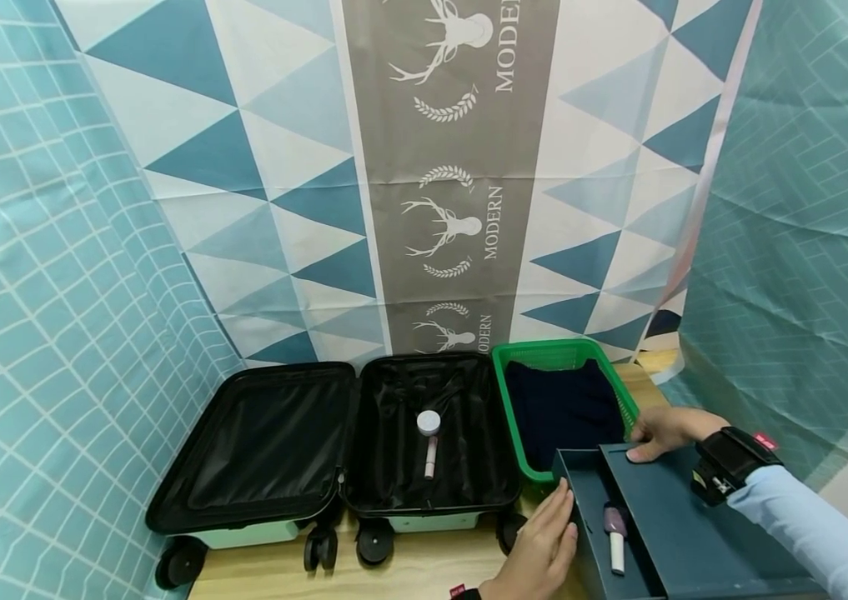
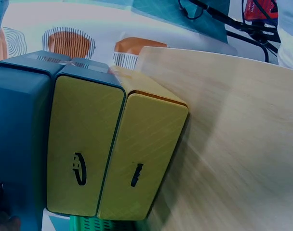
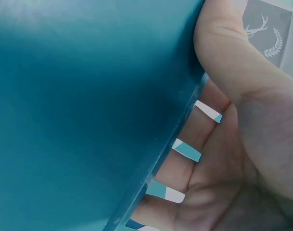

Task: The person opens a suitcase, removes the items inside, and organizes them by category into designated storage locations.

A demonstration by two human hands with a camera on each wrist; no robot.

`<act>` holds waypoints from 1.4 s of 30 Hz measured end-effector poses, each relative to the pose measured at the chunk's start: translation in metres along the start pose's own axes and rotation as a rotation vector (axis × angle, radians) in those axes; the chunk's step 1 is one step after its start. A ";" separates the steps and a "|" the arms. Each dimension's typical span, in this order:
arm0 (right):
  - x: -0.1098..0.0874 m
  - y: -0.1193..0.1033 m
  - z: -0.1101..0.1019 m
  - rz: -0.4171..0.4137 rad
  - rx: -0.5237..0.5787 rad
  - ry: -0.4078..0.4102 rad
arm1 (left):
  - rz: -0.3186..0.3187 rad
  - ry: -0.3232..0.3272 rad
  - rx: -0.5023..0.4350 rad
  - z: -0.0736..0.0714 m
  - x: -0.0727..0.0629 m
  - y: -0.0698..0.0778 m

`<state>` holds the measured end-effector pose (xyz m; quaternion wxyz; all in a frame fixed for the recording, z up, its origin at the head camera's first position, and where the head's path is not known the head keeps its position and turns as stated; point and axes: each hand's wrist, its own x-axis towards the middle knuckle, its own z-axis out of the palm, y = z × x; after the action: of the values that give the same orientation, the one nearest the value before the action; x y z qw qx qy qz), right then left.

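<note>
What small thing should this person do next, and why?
Perhaps reach the left hand into the open drawer for the purple-and-white item: it lies exposed close by, the right hand grips the blue cabinet, and the suitcase lies open.

Suitcase (image 1: 386,450) left of basket (image 1: 554,357), cloth (image 1: 562,408) in basket, drawer (image 1: 587,483) before basket

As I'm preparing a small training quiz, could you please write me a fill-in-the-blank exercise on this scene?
In the head view, the open suitcase lies to the ____ of the basket.
The left hand touches a drawer holding a white and ____ bottle.
The right hand extends from a light ____ sleeve.
Missing words: left; purple; blue.
</note>
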<state>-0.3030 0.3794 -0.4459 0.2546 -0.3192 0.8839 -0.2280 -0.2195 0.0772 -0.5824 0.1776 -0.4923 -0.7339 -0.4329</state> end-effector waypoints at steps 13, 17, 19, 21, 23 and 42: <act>0.005 -0.005 0.002 0.109 0.009 -0.009 | 0.063 -0.266 0.059 0.012 0.018 0.004; 0.006 -0.007 0.001 0.134 0.022 -0.009 | 0.067 -0.290 0.066 0.016 0.021 0.003; 0.006 -0.007 0.001 0.146 0.028 -0.006 | 0.069 -0.298 0.079 0.017 0.022 0.003; 0.006 -0.008 0.001 0.157 0.023 -0.004 | 0.064 -0.309 0.087 0.019 0.023 0.003; 0.006 -0.008 0.001 0.162 0.016 -0.003 | 0.067 -0.316 0.107 0.020 0.025 0.003; 0.003 -0.006 -0.001 0.142 0.026 -0.016 | 0.088 -0.322 0.051 0.018 0.032 -0.005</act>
<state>-0.3025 0.3735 -0.4430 0.2814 -0.2545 0.8992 -0.2180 -0.2356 0.1092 -0.5729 0.0889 -0.5824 -0.7413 -0.3216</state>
